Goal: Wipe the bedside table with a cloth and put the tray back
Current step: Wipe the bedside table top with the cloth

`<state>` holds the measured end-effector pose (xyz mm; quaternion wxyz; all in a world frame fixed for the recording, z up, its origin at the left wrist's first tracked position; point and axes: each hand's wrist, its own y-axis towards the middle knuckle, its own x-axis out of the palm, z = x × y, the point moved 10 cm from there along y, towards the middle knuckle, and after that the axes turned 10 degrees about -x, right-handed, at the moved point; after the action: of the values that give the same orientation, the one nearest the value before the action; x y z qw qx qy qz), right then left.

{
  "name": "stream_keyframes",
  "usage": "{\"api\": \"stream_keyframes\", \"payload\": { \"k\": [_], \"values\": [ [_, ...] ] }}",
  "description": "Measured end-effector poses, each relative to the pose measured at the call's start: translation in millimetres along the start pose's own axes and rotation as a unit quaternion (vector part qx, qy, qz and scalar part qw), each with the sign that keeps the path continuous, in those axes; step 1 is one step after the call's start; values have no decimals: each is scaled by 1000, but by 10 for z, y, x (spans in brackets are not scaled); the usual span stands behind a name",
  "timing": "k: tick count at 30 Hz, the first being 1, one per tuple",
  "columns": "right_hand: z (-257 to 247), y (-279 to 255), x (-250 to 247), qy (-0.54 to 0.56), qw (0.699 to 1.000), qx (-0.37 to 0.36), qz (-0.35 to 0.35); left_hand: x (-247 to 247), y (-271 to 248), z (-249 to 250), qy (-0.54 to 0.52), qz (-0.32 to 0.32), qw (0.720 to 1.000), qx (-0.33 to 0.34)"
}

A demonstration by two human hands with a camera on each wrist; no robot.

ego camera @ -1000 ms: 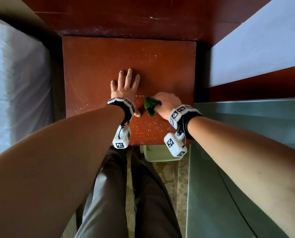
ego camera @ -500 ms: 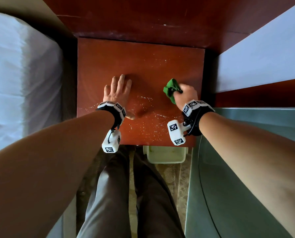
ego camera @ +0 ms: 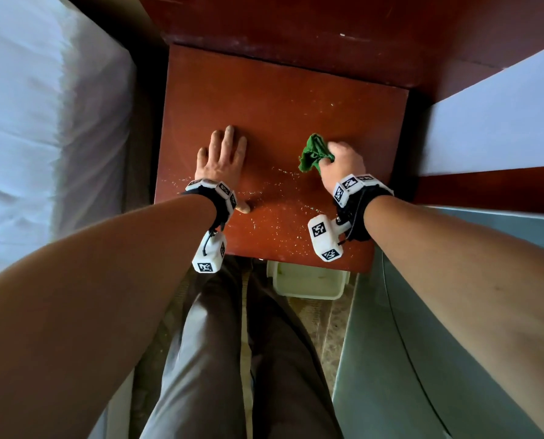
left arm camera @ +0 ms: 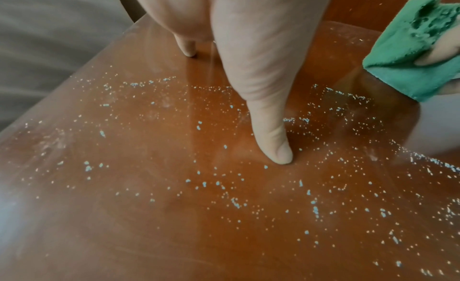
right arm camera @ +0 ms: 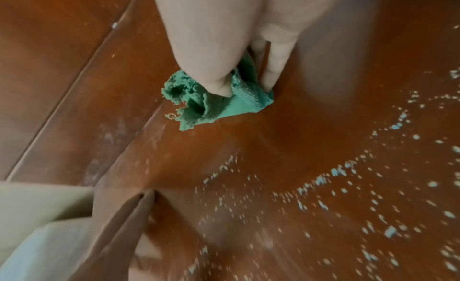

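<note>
Fingers (ego camera: 231,137) of the left hand (ego camera: 221,160) lie straight and close together, flat on the bedside table (ego camera: 283,99), with the thumb pressed to the wood at the near side; the right hand (ego camera: 343,163) has its fingers curled around a bunched green cloth (ego camera: 312,153), pinching it against the tabletop right of centre. From largest down: a white bed (ego camera: 43,122) fills the left side, apart from the table across a dark gap, and a grey-green surface (ego camera: 422,359) runs along the lower right. The reddish-brown table stands between them, against a dark wooden panel (ego camera: 296,26). A pale tray (ego camera: 308,291) sits on the floor just below the table's near edge. Small whitish crumbs (left arm camera: 236,202) are scattered over the table's near half, between and in front of the hands.
</note>
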<state>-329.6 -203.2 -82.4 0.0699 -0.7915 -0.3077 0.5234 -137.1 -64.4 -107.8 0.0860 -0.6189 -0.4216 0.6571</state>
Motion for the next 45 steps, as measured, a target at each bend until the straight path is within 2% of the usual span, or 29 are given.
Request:
{"api": "stream_keyframes", "payload": {
  "k": [3,9,13,15,17,21,25,29,35,37,42,45],
  "values": [
    [-204,-145,160,-17,997,-75,-25,1,-9,2,4,-8,1000,-3],
    [-343,-491,682,-47,972,-163,-165,4,0,-8,6,-6,1000,-10],
    [-292,-593,750,-17,968,-133,-214,8,3,-7,9,-6,1000,-11],
    [-268,-535,656,51,975,-88,-197,12,4,-9,9,-6,1000,-11],
    [-233,-379,452,91,987,-46,-127,21,10,-12,8,-8,1000,-12],
    [-256,-48,-5,29,999,-25,1,23,15,-10,9,-4,1000,-12],
    [-248,185,-56,24,999,4,32,37,26,-2,3,-3,1000,-9],
    [-395,191,133,2,1000,-17,0,52,32,-16,1,-5,1000,-12],
    [-752,-172,544,-24,981,-175,-85,55,27,-16,-2,-8,1000,-8],
    [-785,-326,681,-16,971,-204,-122,52,19,-12,-2,-6,1000,-5],
    [-761,-582,999,-65,941,-223,-247,25,8,-11,-1,2,1000,-4],
    [-751,-595,982,-57,939,-210,-267,25,11,-17,-2,1,1000,-1]
  ]
}}
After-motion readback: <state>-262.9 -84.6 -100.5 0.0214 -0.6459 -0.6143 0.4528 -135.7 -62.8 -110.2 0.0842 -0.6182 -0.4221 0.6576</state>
